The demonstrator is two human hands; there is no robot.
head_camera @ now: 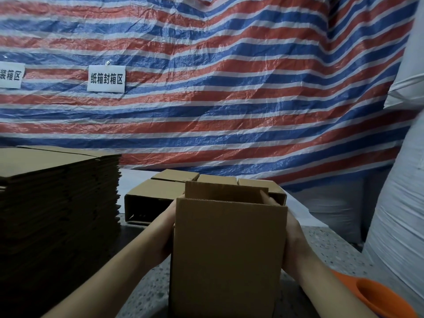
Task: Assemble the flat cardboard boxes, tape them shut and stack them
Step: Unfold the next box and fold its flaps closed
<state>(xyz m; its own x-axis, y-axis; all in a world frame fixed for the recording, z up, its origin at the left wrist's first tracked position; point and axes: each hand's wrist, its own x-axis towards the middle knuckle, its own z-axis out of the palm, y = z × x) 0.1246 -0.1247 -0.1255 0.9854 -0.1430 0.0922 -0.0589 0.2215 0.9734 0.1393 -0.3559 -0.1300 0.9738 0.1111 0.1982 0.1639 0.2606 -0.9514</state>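
Crinkled woven tarpaulin [229, 92] in red, white and blue stripes hangs across the whole background, with two white paper signs [106, 78] bearing printed characters fixed to it; below it lies a speckled grey stone-like desk [330, 246], partly covered at the back by a pale sheet. On the left a tall stack of flat cardboard blanks [57, 203] rises with ragged corrugated edges, its right side standing near the left forearm; at the far right a bulging white woven sack [399, 226] crowds the desk edge, and an orange plastic piece [378, 297] sits at the lower right corner. Centre front stands the open cardboard box [229, 253], smooth brown, upright and rectangular, its top flaps raised; behind it lie several other brown boxes [160, 191], one on its side with an open end. The left hand [166, 230] presses flat against the box's left wall, the right hand [292, 237] clasps its right wall with fingertips reaching over the top rim, both holding the box between them.
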